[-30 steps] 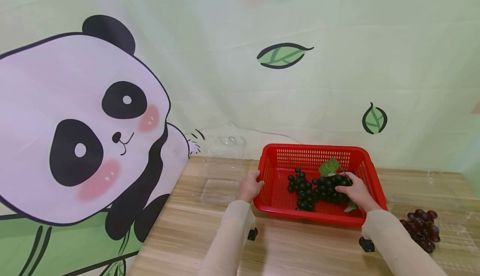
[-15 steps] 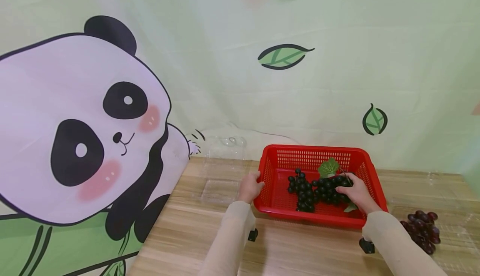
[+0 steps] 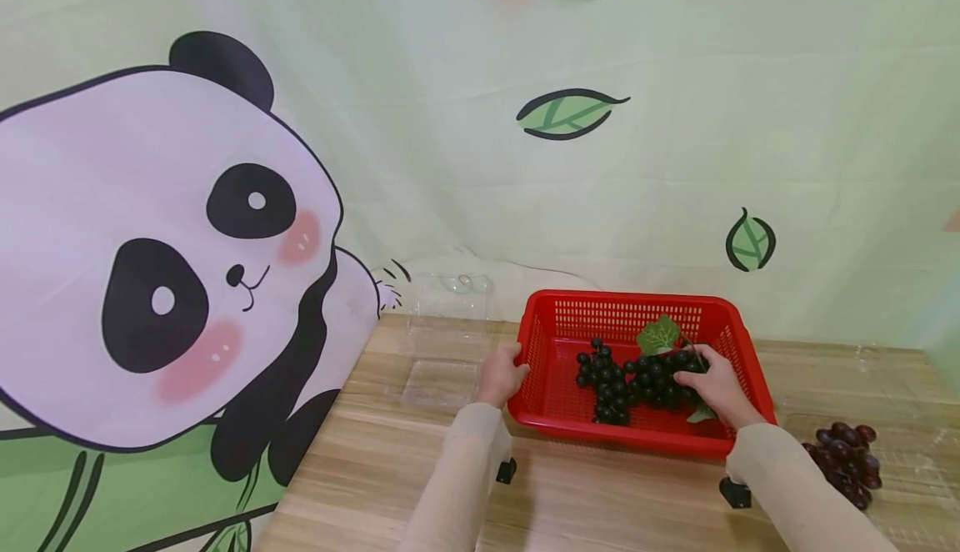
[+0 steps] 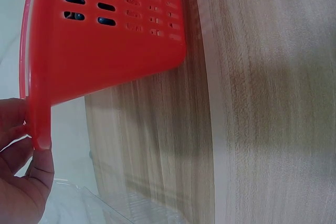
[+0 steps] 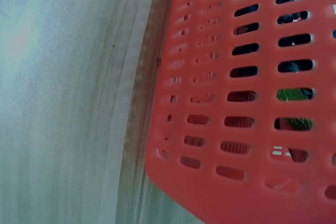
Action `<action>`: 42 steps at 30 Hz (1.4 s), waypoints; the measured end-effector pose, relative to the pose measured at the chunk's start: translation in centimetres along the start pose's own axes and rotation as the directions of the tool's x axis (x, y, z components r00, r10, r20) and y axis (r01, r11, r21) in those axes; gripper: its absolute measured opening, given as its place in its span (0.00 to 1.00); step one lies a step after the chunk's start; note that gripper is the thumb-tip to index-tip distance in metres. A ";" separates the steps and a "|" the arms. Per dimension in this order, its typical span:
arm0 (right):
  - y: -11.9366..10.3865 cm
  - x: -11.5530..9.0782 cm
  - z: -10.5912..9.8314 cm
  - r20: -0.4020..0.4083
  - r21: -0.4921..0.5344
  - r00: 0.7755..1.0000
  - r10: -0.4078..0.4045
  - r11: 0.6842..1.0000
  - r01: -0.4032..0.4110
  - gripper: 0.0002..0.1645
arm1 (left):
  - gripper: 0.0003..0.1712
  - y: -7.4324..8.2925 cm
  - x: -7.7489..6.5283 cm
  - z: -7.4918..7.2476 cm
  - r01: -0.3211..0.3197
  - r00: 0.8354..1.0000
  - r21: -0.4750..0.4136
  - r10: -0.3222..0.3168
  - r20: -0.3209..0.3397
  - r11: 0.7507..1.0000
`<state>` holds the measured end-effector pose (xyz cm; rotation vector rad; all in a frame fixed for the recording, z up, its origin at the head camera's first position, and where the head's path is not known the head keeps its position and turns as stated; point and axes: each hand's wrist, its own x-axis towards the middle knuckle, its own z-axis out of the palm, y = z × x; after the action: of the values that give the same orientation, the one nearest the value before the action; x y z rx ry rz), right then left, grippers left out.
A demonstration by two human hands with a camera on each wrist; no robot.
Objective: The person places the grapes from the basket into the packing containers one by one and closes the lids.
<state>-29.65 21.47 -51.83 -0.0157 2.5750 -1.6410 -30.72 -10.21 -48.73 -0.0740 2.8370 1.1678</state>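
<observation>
A red plastic basket [image 3: 622,435] with slotted walls sits on the wooden table. My left hand [image 3: 500,375] grips its left rim; in the left wrist view thumb and fingers of that hand [image 4: 26,182] pinch the red edge. Inside lie two bunches of black grapes, one at the middle [image 3: 609,393] and one to its right [image 3: 652,381]. Reaching in over the right side, my right hand [image 3: 712,381] holds the right-hand bunch, thumb on its near side. A green leaf [image 3: 660,335] pokes up behind it. The right wrist view has only the basket's slotted wall [image 5: 252,190], with the hand hidden.
A bunch of red grapes [image 3: 846,462] lies at the right by a clear plastic container [image 3: 813,419]. Another clear container [image 3: 442,381] stands open left of the basket. Behind the table hangs a panda-printed cloth [image 3: 450,160].
</observation>
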 end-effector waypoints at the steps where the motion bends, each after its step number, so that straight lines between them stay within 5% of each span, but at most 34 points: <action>1: 0.0 0.0 0.0 -0.004 -0.001 1.000 -0.005 1.000 0.005 0.30 | 0.15 0.0 0.0 0.0 -0.014 1.000 0.015 0.014 -0.006 1.000; 20: -1.0 0.2 -1.2 -0.019 -0.042 0.999 -0.032 0.999 0.031 0.30 | 0.16 0.1 -0.1 0.0 0.058 0.998 -0.070 -0.057 0.024 0.996; 42: -3.3 -0.5 -2.4 -0.051 0.059 0.995 -0.081 0.995 0.084 0.29 | 0.19 0.2 -0.2 -0.1 0.041 0.999 -0.071 -0.038 0.038 0.997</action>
<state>-29.42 22.25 -47.83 -0.0801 2.5908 -1.7688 -30.53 -10.18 -48.50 -0.1109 2.7484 1.2502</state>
